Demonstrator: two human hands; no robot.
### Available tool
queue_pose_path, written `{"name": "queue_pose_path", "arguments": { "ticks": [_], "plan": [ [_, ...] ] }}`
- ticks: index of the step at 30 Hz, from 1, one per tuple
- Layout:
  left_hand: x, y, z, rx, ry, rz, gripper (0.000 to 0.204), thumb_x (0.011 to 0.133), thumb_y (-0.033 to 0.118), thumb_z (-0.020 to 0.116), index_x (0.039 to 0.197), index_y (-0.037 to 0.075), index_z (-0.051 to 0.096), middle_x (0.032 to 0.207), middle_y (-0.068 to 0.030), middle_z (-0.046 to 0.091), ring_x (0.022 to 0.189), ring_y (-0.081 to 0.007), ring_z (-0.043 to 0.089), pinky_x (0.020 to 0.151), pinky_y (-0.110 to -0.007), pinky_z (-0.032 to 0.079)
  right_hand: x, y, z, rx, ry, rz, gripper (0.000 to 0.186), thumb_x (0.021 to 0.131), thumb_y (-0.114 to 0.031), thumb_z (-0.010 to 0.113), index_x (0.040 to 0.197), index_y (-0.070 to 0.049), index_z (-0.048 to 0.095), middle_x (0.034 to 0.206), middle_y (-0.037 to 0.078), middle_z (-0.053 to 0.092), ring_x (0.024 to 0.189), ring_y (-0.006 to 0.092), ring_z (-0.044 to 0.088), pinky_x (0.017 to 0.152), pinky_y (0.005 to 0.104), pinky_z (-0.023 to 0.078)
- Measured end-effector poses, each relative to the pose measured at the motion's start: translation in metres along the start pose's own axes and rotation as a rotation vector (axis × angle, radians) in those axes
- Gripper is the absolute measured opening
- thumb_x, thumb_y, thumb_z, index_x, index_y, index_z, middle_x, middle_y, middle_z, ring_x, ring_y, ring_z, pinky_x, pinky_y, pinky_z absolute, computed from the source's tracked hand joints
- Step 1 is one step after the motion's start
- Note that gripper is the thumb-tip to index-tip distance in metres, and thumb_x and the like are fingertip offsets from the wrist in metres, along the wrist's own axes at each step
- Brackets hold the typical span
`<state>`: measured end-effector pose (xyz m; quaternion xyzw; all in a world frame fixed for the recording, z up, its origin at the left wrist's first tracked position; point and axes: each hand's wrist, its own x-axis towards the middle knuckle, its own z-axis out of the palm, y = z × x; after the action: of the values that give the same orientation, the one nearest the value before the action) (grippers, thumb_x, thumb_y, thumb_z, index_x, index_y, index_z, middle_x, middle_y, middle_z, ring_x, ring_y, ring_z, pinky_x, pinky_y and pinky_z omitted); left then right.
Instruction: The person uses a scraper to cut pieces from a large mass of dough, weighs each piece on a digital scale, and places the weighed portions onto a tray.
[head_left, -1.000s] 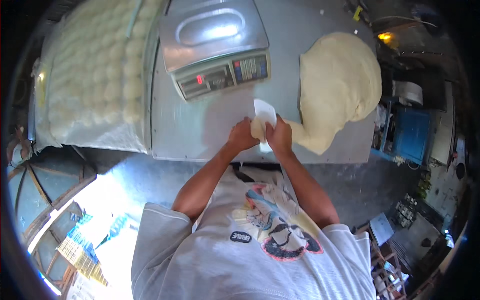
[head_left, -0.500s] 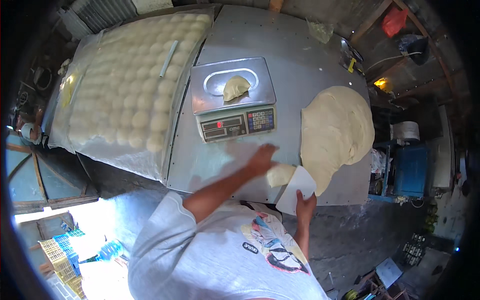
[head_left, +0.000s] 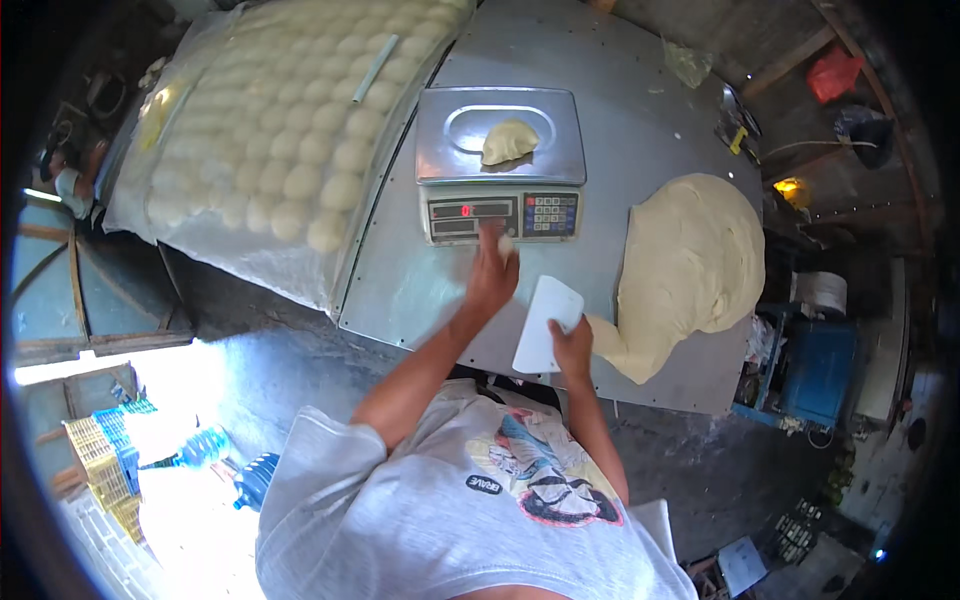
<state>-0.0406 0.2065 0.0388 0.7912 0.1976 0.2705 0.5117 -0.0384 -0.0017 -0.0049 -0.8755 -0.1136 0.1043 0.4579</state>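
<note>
My left hand [head_left: 490,275] reaches up to the front of a digital scale [head_left: 500,212], with a small pale bit of dough [head_left: 506,245] at its fingers. On the scale's metal pan sits a rounded lump of dough [head_left: 510,142]. My right hand [head_left: 573,348] grips a white flat dough scraper [head_left: 545,322], held upright just left of the big dough mass [head_left: 695,255]. That mass spreads over the metal table and narrows into a tongue at its near end, beside my right hand.
At left, many dough balls [head_left: 300,180] lie in rows under clear plastic sheeting, with a pale stick [head_left: 375,68] on top. The metal table's near edge [head_left: 380,340] runs in front of me. A blue cabinet [head_left: 820,345] stands at right; another person [head_left: 75,185] is at far left.
My left hand has moved from the cut dough near the scraper up to the scale, carrying a small bit. My right hand has lifted the scraper leftward. The whole view has shifted.
</note>
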Motion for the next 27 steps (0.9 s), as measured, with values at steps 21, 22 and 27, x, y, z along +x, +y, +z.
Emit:
{"name": "queue_pose_path", "arguments": {
  "ticks": [21,22,27],
  "plan": [
    [-0.092,-0.037,0.034,0.241,-0.693,-0.19,0.034,0.077,0.018,0.073,0.106,0.005,0.062,0.097,-0.0157,0.065,0.098,-0.0354,0.062,0.086,-0.044,0.048,-0.02,-0.081,-0.034,-0.442,-0.02,0.198,0.033,0.083,-0.013,0.064,0.111,0.003,0.056,0.09,0.028,0.066,0.087,0.0461,0.064,0.078,0.0505,0.051],
    [-0.099,-0.04,0.034,0.299,-0.696,-0.223,0.03,0.077,0.017,0.071,0.103,0.005,0.061,0.09,-0.0157,0.064,0.096,-0.0372,0.062,0.086,-0.045,0.048,-0.015,-0.056,-0.011,-0.506,-0.033,0.184,0.032,0.084,-0.016,0.064,0.109,0.003,0.056,0.089,0.028,0.066,0.087,0.0475,0.063,0.077,0.0523,0.051],
    [-0.093,-0.046,0.033,0.166,-0.282,-0.08,0.02,0.081,0.007,0.062,0.099,0.005,0.053,0.079,-0.015,0.063,0.081,-0.0406,0.064,0.073,-0.048,0.05,0.02,-0.008,0.007,-0.209,0.029,0.122,0.037,0.079,-0.013,0.07,0.11,0.004,0.058,0.097,0.026,0.067,0.093,0.0416,0.065,0.081,0.0461,0.051]
  ]
}}
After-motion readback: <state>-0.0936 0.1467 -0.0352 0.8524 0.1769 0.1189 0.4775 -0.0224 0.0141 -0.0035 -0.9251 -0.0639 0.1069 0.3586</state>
